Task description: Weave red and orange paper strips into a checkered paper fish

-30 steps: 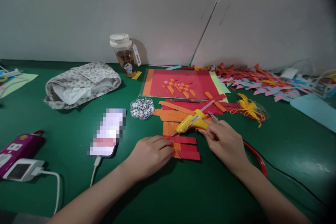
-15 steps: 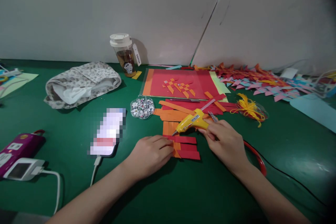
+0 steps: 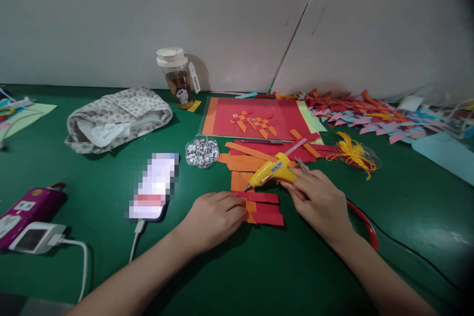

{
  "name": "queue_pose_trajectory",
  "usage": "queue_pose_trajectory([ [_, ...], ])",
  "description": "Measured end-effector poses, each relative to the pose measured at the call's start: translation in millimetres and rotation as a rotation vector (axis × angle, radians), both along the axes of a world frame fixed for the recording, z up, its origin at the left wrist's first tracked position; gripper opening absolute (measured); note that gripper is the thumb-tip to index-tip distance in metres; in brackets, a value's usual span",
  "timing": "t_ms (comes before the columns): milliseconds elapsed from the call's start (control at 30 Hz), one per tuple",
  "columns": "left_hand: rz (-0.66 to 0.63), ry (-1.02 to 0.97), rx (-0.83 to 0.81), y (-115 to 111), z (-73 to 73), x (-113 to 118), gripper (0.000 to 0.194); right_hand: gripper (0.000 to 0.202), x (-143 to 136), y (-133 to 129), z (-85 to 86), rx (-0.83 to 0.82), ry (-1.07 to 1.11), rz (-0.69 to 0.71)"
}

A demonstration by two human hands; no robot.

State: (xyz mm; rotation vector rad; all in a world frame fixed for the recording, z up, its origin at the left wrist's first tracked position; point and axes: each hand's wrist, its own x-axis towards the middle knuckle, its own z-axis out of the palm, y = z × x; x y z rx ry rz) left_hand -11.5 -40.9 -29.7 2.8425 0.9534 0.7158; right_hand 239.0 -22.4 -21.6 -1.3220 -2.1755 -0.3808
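My right hand (image 3: 320,205) is closed round the handle of a yellow hot glue gun (image 3: 272,172) with a clear glue stick standing out of its back. The gun's nozzle points down to the left, at the upper edge of a piece of woven paper strips (image 3: 267,208) in red and orange. My left hand (image 3: 217,219) lies over the left end of this piece, fingers together and pressing it to the table; its fingertips are partly hidden. Orange paper strips (image 3: 240,181) run up from the weave, beneath the nozzle.
Behind lie loose orange strips (image 3: 246,162), a red sheet (image 3: 222,116) bearing two woven paper fish, and yellow string (image 3: 351,150). A case of googly eyes (image 3: 202,152), a phone (image 3: 153,185) and a cup (image 3: 177,81) stand left. Red scissor handles (image 3: 366,222) lie by my right wrist.
The whole view has shifted very slightly. Both hands, the glue gun and the paper strips keep the same places relative to each other.
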Motion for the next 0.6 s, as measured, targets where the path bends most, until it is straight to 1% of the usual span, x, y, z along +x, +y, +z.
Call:
queue_pose_trajectory([
  [200, -0.001, 0.010, 0.001, 0.4, 1.1, -0.8, 0.016, 0.039, -1.0, -0.7, 0.8, -0.014, 0.032, 0.003],
  [600, -0.005, 0.018, 0.000, 0.4, 0.0, -0.3, 0.016, 0.035, -1.5, -0.7, 3.4, 0.006, 0.122, 0.025],
])
